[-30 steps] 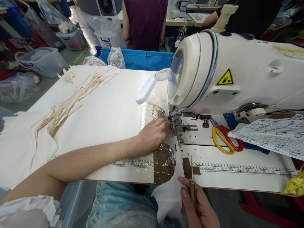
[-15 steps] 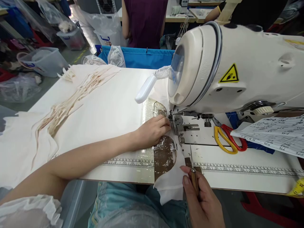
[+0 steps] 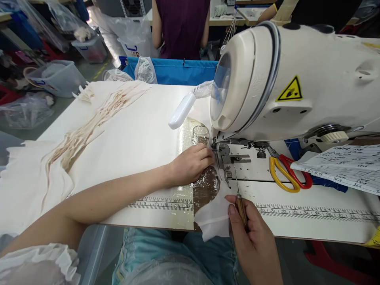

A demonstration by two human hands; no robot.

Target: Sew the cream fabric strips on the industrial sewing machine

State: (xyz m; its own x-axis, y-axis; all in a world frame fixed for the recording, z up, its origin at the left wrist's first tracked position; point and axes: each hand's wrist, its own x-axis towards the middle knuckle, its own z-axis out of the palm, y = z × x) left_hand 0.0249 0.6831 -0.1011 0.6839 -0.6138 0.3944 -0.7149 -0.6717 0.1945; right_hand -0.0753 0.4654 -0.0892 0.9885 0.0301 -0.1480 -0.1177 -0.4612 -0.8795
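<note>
A pale fabric piece (image 3: 214, 215) runs from beneath the sewing machine's (image 3: 246, 83) presser foot down to the table's front edge. My left hand (image 3: 192, 164) rests beside the foot, its fingers curled together on the fabric; the fingertips are partly hidden. Against my right palm lies an awl (image 3: 241, 209) with a wooden handle, its thin metal spike pointing up towards the machine. The thumb and index finger of my right hand (image 3: 253, 237) meet at the fabric's right edge. Brown tape (image 3: 206, 190) shows on the table under the fabric.
Scissors (image 3: 285, 174) with yellow and red handles lie right of the needle area, beside handwritten paper (image 3: 344, 166). Cut fabric strips (image 3: 86, 130) lie at the left. A white-handled object (image 3: 181, 111) stands behind my left hand. A person (image 3: 182, 29) is beyond the blue cloth bin (image 3: 181, 71).
My right hand has moved slightly forward with the awl and the fabric's near end, which has drawn up towards the machine. My left hand has barely moved.
</note>
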